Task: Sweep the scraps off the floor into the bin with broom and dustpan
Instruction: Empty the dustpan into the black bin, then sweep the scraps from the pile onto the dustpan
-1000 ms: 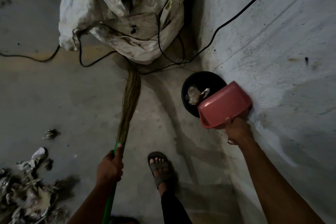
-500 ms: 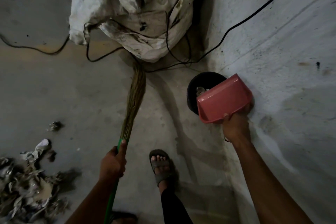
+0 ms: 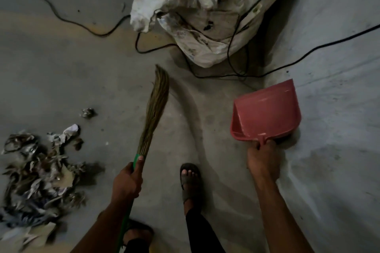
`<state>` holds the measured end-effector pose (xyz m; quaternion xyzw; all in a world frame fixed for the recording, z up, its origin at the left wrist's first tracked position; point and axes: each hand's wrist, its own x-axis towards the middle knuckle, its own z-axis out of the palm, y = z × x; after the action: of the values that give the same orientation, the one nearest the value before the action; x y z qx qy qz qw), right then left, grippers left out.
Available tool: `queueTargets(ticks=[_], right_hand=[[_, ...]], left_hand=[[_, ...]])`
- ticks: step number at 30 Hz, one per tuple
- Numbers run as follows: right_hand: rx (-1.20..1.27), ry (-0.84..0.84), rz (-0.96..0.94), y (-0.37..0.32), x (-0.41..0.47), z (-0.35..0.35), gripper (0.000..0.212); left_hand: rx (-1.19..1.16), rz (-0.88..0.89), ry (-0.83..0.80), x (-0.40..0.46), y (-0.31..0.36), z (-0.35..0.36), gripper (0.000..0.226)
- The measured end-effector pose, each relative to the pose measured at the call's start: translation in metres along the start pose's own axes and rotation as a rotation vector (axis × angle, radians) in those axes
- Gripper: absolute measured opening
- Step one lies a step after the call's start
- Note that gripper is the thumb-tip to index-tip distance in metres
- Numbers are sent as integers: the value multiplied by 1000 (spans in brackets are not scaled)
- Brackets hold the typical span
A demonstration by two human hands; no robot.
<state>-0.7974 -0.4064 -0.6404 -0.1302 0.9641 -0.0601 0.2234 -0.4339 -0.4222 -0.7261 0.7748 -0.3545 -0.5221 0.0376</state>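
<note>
1. The left hand (image 3: 126, 183) is wrapped around the green handle of a grass broom (image 3: 153, 113), thumb lying along the handle just below the bound straw.
2. The long tan bristles of the broom point up and away from the person, tip near the lower edge of a crumpled white woven sack (image 3: 197, 16).
3. The right hand (image 3: 262, 160) grips the short handle of a pink plastic dustpan (image 3: 265, 111), fingers curled round it.
4. The dustpan is held with its open pan facing the camera, close to the pale grey wall (image 3: 339, 88) on the right; no scraps are visible inside it.
5. A pile of torn paper and dark scraps (image 3: 37, 174) lies on the grey concrete floor (image 3: 72, 78) at lower left, well apart from the dustpan, with one small crumpled piece (image 3: 88, 112) lying alone above it.
6. Black cables (image 3: 61, 16) trail across the floor and loop over the sack.
7. Two sandalled feet show at the bottom, the forward one (image 3: 190, 178) between broom and dustpan.
8. The bin is not in view.
</note>
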Motion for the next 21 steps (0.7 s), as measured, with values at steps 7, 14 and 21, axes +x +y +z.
queueTargets(ticks=[7, 14, 21], right_hand=[[-20, -236, -178, -45, -49, 55, 38], [-83, -403, -376, -78, -92, 133, 39], [-150, -514, -544, -99, -141, 190, 42]], left_hand=[[-72, -62, 83, 6, -47, -42, 70], [-59, -72, 184, 14, -101, -73, 67], [104, -49, 159, 33, -139, -97, 55]])
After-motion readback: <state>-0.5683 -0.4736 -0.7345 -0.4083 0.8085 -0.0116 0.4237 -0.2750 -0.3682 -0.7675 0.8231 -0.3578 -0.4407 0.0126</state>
